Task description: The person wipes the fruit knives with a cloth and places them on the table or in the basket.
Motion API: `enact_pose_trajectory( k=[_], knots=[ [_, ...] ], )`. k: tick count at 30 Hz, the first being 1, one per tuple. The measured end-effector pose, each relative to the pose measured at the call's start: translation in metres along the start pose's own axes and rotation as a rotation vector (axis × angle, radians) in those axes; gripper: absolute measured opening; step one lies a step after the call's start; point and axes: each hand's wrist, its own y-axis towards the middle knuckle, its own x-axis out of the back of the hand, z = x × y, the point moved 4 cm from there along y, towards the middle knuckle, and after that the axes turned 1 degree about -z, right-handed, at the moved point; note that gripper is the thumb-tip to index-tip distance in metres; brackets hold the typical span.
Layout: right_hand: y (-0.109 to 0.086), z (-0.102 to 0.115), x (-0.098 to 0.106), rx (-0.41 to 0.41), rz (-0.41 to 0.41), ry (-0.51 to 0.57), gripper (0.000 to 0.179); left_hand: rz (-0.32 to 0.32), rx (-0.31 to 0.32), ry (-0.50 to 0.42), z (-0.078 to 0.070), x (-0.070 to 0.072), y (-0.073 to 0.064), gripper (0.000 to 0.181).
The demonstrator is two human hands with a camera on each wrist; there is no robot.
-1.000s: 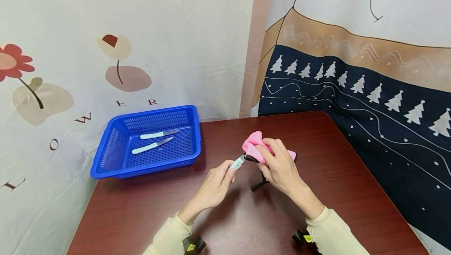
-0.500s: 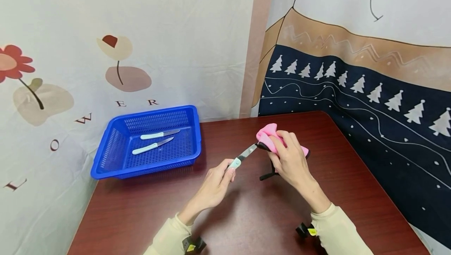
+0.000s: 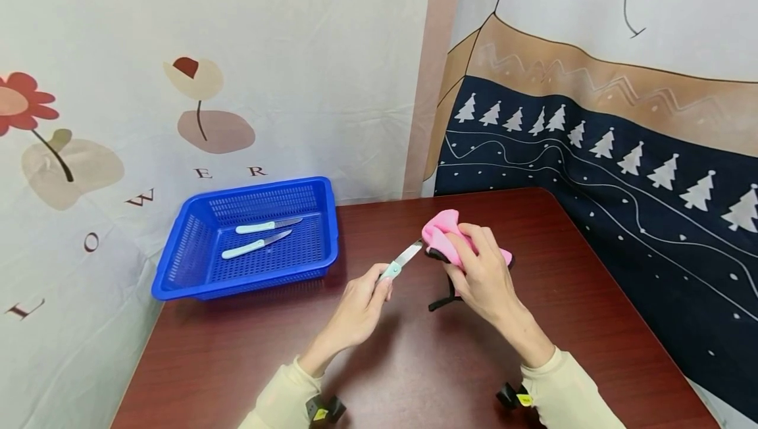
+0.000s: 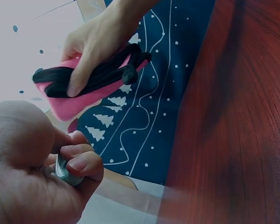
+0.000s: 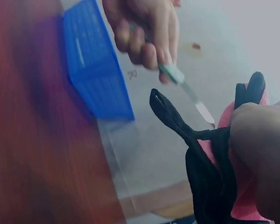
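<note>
My left hand [image 3: 358, 310] grips the pale green handle of a small knife [image 3: 403, 260], its blade pointing up and to the right. In my right hand [image 3: 485, 277] is a bunched pink cloth [image 3: 441, 228] with black edging, and a black loop hangs below it. The blade's tip is right at the cloth's left edge in the head view. From the right wrist, the knife [image 5: 196, 100] shows most of its blade bare, with the tip by the cloth's black trim [image 5: 219, 154]. Curled fingers cover most of the handle [image 4: 67, 170] in the left wrist view.
A blue plastic basket [image 3: 245, 279] stands at the table's back left. Two knives [image 3: 256, 245] with pale handles lie inside it, blades to the right. The dark red wooden table [image 3: 414, 376] ends at printed cloth hangings behind and on the right.
Relative to the left hand, the cloth has moved out from near the handle to the blade's tip, then slightly back left and down. More blade shows now. The left hand has hardly moved.
</note>
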Motion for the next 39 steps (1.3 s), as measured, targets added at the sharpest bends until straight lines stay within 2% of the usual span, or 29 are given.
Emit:
enact_pose_trajectory(
  k=[10,14,24,30,39],
  knots=[
    [-0.001,0.040,-0.018,0.190,0.104,0.054,0.040,-0.003,-0.019,0.017,-0.001,-0.001,0.001,0.016],
    [-0.004,0.047,-0.025,0.232,0.132,0.041,0.039,0.001,-0.013,0.029,0.000,0.000,0.000,0.020],
    [-0.005,0.045,-0.027,0.226,0.133,-0.005,0.038,0.040,0.013,-0.064,0.000,-0.001,-0.002,0.021],
    [-0.003,0.036,-0.023,0.184,0.115,-0.015,0.039,0.044,-0.026,-0.080,-0.002,0.000,-0.003,0.018],
    [-0.001,0.018,-0.018,0.118,0.084,-0.021,0.039,0.076,0.000,-0.118,-0.001,0.001,-0.004,0.018]
  ],
)
